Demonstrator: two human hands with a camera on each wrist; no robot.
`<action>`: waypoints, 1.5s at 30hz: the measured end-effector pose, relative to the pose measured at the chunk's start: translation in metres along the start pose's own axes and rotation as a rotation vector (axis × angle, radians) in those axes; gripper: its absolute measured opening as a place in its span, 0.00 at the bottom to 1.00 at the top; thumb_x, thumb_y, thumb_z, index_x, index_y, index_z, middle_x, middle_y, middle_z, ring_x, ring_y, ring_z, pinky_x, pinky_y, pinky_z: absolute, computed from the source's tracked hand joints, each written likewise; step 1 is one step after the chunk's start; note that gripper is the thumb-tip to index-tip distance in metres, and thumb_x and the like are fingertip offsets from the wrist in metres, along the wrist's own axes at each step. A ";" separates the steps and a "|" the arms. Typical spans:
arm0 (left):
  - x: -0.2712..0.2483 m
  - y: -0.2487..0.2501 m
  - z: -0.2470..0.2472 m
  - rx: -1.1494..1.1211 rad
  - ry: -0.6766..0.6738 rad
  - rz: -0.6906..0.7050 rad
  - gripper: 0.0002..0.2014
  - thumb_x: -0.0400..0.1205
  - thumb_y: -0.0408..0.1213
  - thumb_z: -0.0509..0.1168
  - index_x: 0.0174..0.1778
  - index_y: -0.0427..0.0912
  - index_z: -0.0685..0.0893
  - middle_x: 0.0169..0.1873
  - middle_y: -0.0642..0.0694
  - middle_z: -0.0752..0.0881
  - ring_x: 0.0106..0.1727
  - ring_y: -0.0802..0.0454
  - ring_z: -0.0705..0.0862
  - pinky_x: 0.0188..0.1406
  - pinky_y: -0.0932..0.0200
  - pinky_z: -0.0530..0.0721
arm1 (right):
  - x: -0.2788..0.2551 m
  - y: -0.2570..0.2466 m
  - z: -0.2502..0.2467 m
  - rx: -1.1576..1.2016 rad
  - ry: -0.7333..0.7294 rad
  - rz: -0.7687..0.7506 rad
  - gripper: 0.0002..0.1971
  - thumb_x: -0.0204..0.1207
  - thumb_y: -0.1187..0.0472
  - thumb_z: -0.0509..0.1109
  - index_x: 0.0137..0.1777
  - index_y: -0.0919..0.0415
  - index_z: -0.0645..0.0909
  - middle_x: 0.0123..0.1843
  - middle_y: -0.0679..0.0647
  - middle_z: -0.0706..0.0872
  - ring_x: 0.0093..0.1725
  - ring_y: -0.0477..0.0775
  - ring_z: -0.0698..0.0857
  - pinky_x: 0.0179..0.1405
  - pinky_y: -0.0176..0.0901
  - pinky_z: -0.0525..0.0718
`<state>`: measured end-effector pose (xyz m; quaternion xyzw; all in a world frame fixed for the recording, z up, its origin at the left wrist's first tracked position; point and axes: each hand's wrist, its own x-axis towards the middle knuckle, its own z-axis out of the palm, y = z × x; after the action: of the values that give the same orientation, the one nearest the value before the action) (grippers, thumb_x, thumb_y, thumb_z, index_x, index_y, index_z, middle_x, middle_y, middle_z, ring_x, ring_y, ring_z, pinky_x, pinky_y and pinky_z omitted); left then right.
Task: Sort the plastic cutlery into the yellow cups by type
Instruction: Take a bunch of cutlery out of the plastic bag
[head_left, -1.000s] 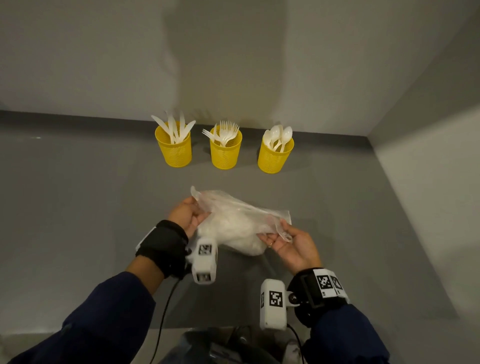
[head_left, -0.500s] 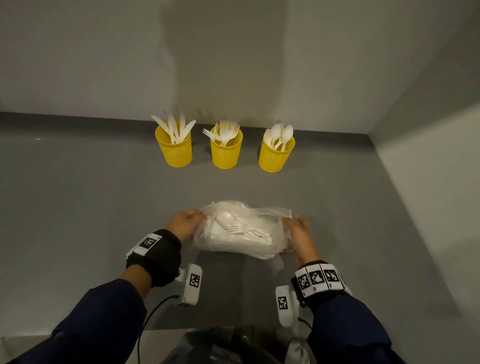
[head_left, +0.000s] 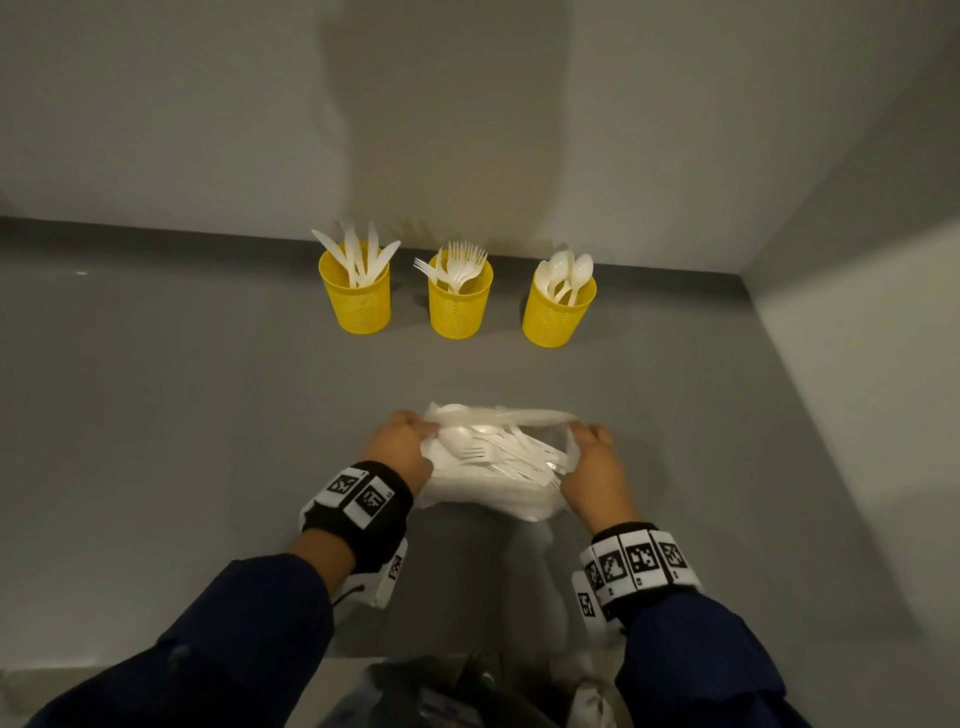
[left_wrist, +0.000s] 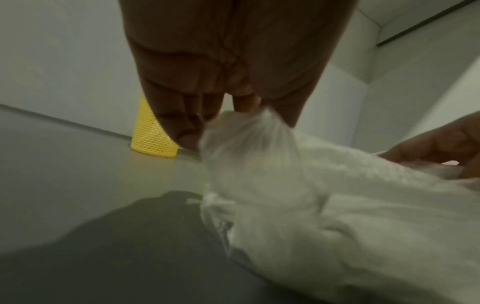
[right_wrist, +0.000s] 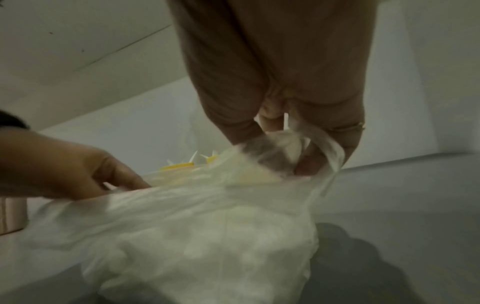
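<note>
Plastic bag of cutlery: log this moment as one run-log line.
left hand grips plastic bag | right hand grips opposite edge | mouth open, forks visible inside | three yellow cups already hold cutlery

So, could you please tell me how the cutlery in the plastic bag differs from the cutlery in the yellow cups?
The cutlery in the plastic bag lies flat in a mixed heap with forks and a spoon together. In the yellow cups it stands upright, sorted: knives in the left cup, forks in the middle cup, spoons in the right cup. Both hands, left hand and right hand, hold the bag; nothing touches the cups. All pieces are white plastic.
</note>
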<state>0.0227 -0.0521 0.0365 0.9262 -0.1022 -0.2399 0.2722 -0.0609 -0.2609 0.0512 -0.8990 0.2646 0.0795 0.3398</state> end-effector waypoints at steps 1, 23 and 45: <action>0.000 -0.002 -0.003 -0.043 0.015 0.008 0.25 0.73 0.27 0.64 0.68 0.47 0.77 0.72 0.43 0.67 0.68 0.42 0.74 0.70 0.58 0.68 | 0.003 0.001 -0.002 0.017 0.031 -0.005 0.32 0.69 0.78 0.66 0.74 0.60 0.69 0.72 0.62 0.69 0.68 0.65 0.76 0.68 0.43 0.71; -0.011 -0.010 -0.011 -0.283 -0.003 0.112 0.43 0.67 0.22 0.63 0.77 0.49 0.57 0.68 0.40 0.66 0.66 0.39 0.75 0.62 0.60 0.71 | 0.022 -0.042 0.056 -0.337 -0.199 -0.183 0.29 0.67 0.54 0.72 0.70 0.51 0.73 0.69 0.56 0.74 0.70 0.61 0.71 0.73 0.54 0.68; 0.000 -0.043 -0.054 -0.265 0.021 0.186 0.39 0.68 0.22 0.65 0.76 0.44 0.63 0.69 0.33 0.70 0.71 0.38 0.72 0.68 0.58 0.68 | 0.001 -0.078 0.033 -0.263 -0.237 -0.426 0.10 0.76 0.54 0.64 0.52 0.57 0.81 0.50 0.54 0.88 0.51 0.55 0.86 0.54 0.48 0.82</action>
<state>0.0521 0.0084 0.0520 0.8712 -0.1522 -0.2152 0.4141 -0.0177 -0.1908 0.0707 -0.9552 0.0152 0.1448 0.2577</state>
